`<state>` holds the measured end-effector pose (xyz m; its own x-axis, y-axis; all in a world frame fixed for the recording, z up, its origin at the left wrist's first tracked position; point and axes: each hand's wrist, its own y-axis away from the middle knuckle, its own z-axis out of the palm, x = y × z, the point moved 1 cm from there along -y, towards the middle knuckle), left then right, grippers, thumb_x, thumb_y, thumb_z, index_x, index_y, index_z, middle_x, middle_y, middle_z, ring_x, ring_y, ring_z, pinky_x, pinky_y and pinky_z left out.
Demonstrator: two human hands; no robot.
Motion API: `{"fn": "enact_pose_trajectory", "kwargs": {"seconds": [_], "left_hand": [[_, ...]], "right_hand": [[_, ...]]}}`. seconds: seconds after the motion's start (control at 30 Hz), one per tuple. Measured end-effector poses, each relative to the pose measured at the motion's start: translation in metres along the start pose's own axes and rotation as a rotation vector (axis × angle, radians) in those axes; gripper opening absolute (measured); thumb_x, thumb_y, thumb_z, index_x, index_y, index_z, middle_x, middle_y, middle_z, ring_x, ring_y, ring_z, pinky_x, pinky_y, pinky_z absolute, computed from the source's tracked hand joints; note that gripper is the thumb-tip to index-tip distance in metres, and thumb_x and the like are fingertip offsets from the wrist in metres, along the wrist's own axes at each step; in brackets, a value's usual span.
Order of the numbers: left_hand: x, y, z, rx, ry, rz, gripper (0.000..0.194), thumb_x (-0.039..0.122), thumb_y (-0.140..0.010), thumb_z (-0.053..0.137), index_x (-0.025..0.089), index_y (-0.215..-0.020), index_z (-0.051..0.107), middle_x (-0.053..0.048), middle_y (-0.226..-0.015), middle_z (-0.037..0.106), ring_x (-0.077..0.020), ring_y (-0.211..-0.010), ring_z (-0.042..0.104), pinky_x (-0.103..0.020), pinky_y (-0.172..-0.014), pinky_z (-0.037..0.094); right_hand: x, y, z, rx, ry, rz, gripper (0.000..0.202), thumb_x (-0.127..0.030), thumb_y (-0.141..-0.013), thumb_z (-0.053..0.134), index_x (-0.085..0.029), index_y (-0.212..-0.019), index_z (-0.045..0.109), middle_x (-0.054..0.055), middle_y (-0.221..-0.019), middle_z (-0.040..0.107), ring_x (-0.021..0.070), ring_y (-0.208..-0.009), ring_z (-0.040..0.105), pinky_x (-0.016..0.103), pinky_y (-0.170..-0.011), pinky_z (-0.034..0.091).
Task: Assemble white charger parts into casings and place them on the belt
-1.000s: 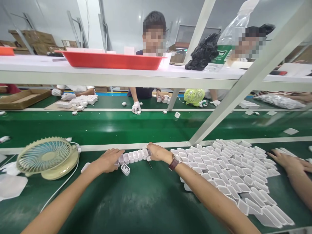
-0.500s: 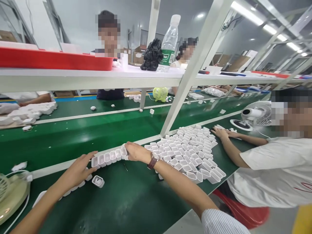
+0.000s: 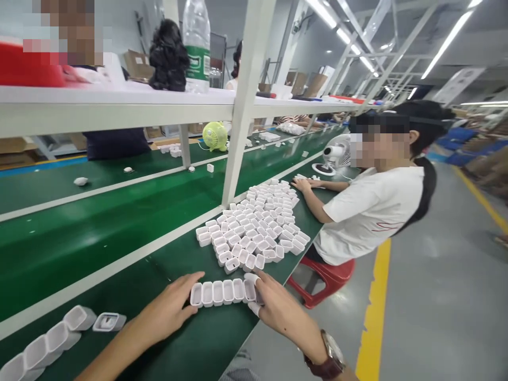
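A straight row of several small white plastic cases [image 3: 223,292], open side up, spans the gap between my two hands close to the table's near edge. My left hand [image 3: 169,307] presses its left end between thumb and fingers. At the right end my right hand [image 3: 273,304], with white covers on its thumb and a fingertip, grips the last case. Beyond the row lies a large spread of similar white cases [image 3: 254,227]. To the left, another slanting line of white cases [image 3: 47,344] rests on the table beside a single case with a part inside [image 3: 109,321].
A co-worker in a white shirt [image 3: 369,211] sits at the right on a red stool [image 3: 329,278], hands on the table. A slanted white post [image 3: 238,132] carries a shelf [image 3: 119,108] with a bottle [image 3: 197,58]. A green channel [image 3: 119,206] runs behind the pale strip.
The row of cases has come away from the pale strip toward the table's near edge, between both hands. My view has turned right.
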<state>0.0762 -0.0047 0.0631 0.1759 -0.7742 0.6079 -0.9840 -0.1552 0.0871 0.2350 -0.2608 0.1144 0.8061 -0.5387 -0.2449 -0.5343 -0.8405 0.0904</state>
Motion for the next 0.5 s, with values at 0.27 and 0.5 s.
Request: {"fn": "enact_pose_trajectory", "kwargs": {"seconds": [0.27,0.5], "left_hand": [[0.050,-0.043,0.047,0.009,0.137,0.037,0.062,0.024,-0.089,0.062,0.030,-0.148,0.045,-0.009,-0.142,0.062,-0.0317,-0.118,0.069,-0.047,-0.100,0.058],[0.064,-0.061,0.064,0.198,0.241,0.089,0.043,0.022,-0.092,0.057,0.027,-0.134,0.049,-0.009,-0.126,0.057,-0.0227,-0.091,0.071,-0.045,-0.090,0.062]], "right_hand": [[0.071,0.014,0.009,0.108,-0.130,0.089,0.032,-0.006,-0.084,0.057,-0.018,-0.113,0.062,0.012,-0.110,0.066,0.0279,-0.103,0.064,0.044,-0.095,0.055],[0.099,0.008,0.014,0.222,-0.332,0.184,0.055,-0.014,-0.087,0.056,-0.022,-0.141,0.048,0.012,-0.128,0.058,0.0274,-0.118,0.061,0.047,-0.103,0.054]]}}
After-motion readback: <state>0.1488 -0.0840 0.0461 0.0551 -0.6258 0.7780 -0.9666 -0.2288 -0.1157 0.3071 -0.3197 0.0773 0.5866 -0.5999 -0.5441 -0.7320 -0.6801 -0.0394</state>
